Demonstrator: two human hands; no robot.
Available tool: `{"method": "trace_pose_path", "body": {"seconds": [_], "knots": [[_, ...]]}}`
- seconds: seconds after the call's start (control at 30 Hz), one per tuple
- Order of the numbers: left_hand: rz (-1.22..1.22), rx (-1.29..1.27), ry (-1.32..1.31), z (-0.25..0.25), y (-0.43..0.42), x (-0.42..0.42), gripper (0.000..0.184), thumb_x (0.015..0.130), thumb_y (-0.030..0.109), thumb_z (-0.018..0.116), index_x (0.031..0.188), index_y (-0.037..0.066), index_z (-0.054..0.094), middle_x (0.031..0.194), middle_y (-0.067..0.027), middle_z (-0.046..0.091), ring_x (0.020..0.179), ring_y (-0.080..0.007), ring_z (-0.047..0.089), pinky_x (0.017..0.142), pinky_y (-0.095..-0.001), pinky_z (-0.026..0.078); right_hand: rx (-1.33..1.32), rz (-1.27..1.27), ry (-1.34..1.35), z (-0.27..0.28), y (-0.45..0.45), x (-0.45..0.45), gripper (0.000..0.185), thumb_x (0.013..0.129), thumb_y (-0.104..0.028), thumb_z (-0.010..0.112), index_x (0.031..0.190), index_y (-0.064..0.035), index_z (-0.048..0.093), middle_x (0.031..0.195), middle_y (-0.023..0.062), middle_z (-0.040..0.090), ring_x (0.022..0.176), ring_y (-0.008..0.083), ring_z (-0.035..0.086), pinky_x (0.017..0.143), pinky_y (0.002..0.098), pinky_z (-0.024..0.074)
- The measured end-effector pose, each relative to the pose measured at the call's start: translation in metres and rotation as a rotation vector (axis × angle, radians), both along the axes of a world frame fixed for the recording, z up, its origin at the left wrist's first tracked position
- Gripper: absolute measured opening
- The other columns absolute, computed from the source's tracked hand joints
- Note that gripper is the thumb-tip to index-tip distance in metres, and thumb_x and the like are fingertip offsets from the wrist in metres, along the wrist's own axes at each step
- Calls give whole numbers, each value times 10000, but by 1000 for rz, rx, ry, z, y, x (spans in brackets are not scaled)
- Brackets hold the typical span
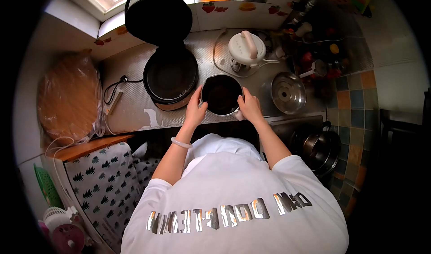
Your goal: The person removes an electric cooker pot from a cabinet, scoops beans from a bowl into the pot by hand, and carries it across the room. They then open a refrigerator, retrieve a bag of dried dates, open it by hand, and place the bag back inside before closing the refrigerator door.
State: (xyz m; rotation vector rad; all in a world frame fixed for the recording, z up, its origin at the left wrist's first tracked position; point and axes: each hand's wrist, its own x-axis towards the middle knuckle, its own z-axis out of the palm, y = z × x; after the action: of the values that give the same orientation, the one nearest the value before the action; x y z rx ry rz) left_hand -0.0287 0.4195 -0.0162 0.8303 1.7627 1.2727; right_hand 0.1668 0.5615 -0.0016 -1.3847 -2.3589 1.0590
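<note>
Pot (222,94): held between left hand (195,109) and right hand (250,106), near the front edge of the counter (205,52).
Griddle (170,76): set just left of the pot, its lid (158,20) raised behind.
Appliance (247,48): placed behind the pot, slightly right.
Dish (288,92): set right of the pot.
Power strip (113,101): placed between griddle and board (69,97).
</note>
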Motion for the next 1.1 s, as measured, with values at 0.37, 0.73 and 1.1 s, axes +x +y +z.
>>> {"method": "trace_pose_path", "body": {"seconds": [0.37,0.73,1.1], "knots": [[153,316,5,112,-78,14,925,846,175,671,1576,87,110,1529,-157,346,1405,-259,362,1169,-369,261,-109,340,238,117,-21,-39,341,861,-181,545,1147,-24,644,756,240,653,732,434,642,696,497,501],[294,247,436,182,-251,35,1253,568,379,949,1538,119,199,1593,-223,169,1474,-388,195,1192,-461,226,-261,791,311,180,-127,-104,297,856,-116,572,1112,10,655,654,176,599,545,245,573,577,340,462],[719,207,773,225,-427,105,652,587,287,955,1084,174,548,1510,-277,302,1429,-420,272,1134,-475,291,-350,1265,348,243,-300,-146,297,848,-86,565,1096,56,648,608,159,595,501,199,568,533,313,452]]}}
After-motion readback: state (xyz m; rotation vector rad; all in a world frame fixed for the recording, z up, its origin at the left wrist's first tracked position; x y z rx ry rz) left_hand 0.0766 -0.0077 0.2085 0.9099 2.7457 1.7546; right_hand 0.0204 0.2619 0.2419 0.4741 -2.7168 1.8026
